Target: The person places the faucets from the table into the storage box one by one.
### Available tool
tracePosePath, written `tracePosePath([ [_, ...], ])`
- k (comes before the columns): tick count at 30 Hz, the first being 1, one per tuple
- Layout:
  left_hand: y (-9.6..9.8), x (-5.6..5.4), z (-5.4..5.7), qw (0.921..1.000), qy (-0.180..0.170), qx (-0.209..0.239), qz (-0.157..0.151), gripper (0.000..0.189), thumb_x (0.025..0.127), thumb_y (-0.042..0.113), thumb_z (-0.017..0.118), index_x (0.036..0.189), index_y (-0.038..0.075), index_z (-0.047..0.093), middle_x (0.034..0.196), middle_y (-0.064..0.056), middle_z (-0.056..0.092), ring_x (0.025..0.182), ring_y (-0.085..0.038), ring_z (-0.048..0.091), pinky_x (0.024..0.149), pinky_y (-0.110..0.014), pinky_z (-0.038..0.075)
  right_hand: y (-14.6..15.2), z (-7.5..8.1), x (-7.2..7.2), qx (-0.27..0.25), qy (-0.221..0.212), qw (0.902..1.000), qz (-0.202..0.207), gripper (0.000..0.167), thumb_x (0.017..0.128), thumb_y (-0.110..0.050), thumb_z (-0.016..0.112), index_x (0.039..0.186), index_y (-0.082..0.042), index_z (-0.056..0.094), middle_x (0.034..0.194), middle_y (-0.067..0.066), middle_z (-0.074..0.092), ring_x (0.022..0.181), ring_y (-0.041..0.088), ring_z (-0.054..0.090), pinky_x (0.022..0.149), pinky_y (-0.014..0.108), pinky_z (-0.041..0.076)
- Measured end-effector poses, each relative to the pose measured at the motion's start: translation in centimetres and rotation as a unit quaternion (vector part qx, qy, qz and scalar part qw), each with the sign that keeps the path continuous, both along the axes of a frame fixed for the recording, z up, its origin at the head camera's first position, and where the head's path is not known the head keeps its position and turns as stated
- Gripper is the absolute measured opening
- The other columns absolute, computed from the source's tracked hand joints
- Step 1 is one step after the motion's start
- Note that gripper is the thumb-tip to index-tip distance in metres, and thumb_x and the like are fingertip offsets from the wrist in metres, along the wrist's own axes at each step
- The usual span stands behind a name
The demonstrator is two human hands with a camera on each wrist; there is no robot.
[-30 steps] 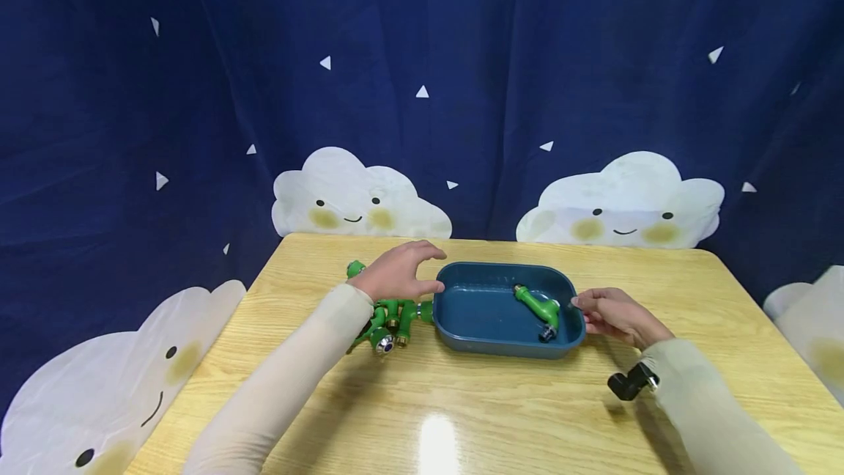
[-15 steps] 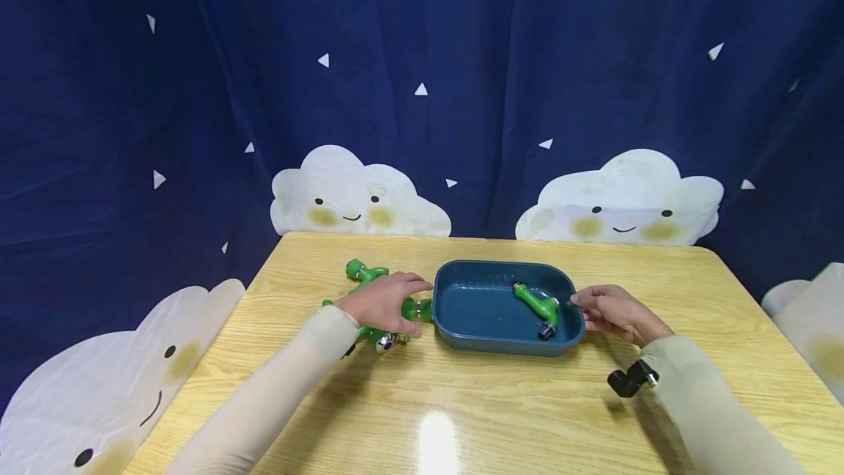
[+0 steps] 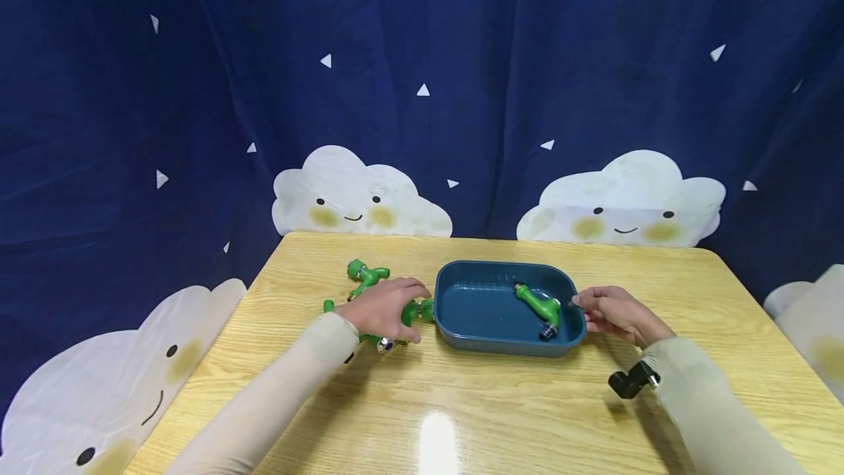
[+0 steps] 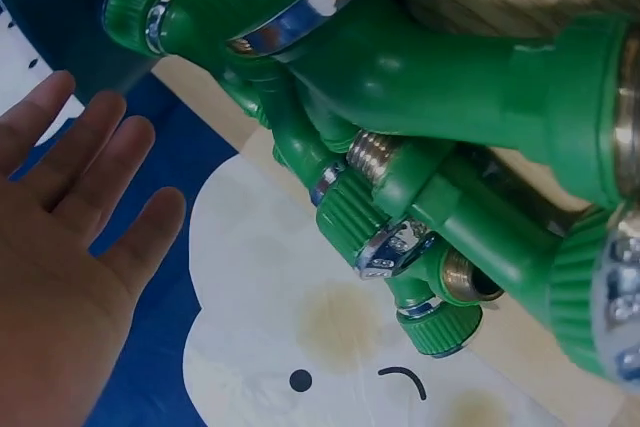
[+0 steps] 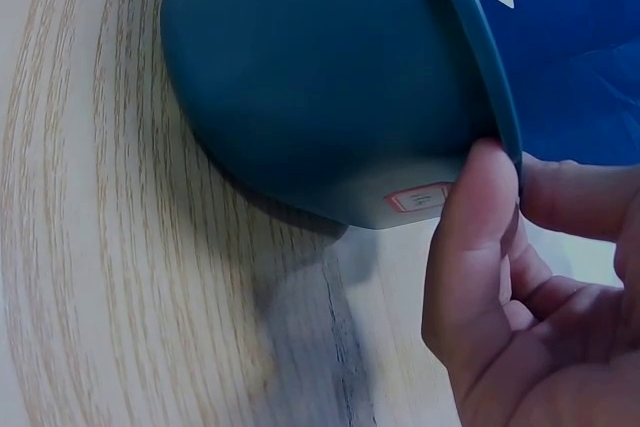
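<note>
A dark blue plastic tub (image 3: 504, 345) stands on the table with one green tap (image 3: 542, 308) lying inside it. My right hand (image 3: 620, 316) pinches the tub's right rim between thumb and forefinger, as the right wrist view shows up close. Left of the tub, several green plastic taps lie in a heap; one tap (image 3: 366, 275) sits at its back. Over that heap hovers my left hand (image 3: 384, 308), hiding part of it. In the left wrist view, its fingers (image 4: 105, 157) are spread and apart from the nearest large tap (image 4: 430, 87).
The wooden table (image 3: 527, 416) has its back edge against a dark blue curtain (image 3: 475, 57) printed with clouds and triangles. A black wrist mount (image 3: 633, 380) sticks out from the right sleeve.
My left hand has moved from the tub's left rim down and left over the heap of taps. My right hand and the tub have stayed in place.
</note>
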State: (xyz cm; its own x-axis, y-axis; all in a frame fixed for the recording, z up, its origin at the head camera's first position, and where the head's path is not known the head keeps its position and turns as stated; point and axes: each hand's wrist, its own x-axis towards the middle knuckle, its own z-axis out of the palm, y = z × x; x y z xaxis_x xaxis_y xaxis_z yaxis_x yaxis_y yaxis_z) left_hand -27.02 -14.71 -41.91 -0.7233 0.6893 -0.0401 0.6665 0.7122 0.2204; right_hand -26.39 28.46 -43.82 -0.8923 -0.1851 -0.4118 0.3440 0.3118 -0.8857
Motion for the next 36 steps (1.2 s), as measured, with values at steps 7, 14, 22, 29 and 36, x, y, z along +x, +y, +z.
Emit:
tracePosePath([
  [7,0.1,0.6,0.1,0.9950,-0.041,-0.090,-0.006,0.107,0.071,0.052,0.086,0.156,0.018,0.032,0.161,-0.008,0.034,0.148,-0.029,0.035,0.119,-0.052,0.032,0.0,-0.1,0.0,0.005,0.001,1.0000,0.003,0.034,0.103,-0.017,0.051,0.124,0.010,0.050,0.082,-0.001,0.063,0.071,0.006,0.061,0.070,0.023,0.060],
  [14,0.9,0.7,-0.2,0.9862,-0.022,-0.164,-0.012,0.115,0.069,0.049,0.087,0.159,0.019,0.022,0.164,-0.006,0.028,0.151,-0.025,0.031,0.121,-0.047,0.030,0.0,0.0,0.1,0.018,0.002,0.9998,0.003,0.038,0.103,-0.018,0.050,0.128,0.012,0.048,0.084,-0.001,0.064,0.071,0.006,0.062,0.070,0.023,0.060],
  [22,1.4,-0.1,-0.7,0.9847,0.003,-0.174,-0.011,0.107,0.075,0.041,0.086,0.158,0.016,0.024,0.160,-0.007,0.033,0.147,-0.024,0.038,0.120,-0.044,0.034,0.1,0.0,0.1,0.022,-0.004,0.9997,-0.001,0.038,0.104,-0.019,0.051,0.129,0.010,0.048,0.086,0.000,0.065,0.073,0.007,0.063,0.070,0.023,0.060],
  [29,1.4,-0.4,-0.7,0.9901,-0.001,-0.140,-0.006,0.100,0.076,0.029,0.086,0.156,0.016,0.028,0.155,-0.007,0.040,0.136,-0.025,0.050,0.113,-0.041,0.043,0.1,-0.1,0.0,0.019,-0.002,0.9998,0.005,0.037,0.104,-0.019,0.050,0.127,0.010,0.049,0.087,0.000,0.064,0.074,0.007,0.062,0.071,0.023,0.060],
  [36,1.1,-0.9,-0.9,0.9921,-0.010,-0.125,0.003,0.095,0.079,0.031,0.082,0.156,0.020,0.028,0.146,-0.006,0.049,0.125,-0.024,0.057,0.101,-0.039,0.051,0.1,-0.1,-0.1,0.014,-0.002,0.9999,0.003,0.035,0.104,-0.018,0.050,0.126,0.009,0.050,0.086,0.000,0.064,0.074,0.008,0.062,0.071,0.024,0.060],
])
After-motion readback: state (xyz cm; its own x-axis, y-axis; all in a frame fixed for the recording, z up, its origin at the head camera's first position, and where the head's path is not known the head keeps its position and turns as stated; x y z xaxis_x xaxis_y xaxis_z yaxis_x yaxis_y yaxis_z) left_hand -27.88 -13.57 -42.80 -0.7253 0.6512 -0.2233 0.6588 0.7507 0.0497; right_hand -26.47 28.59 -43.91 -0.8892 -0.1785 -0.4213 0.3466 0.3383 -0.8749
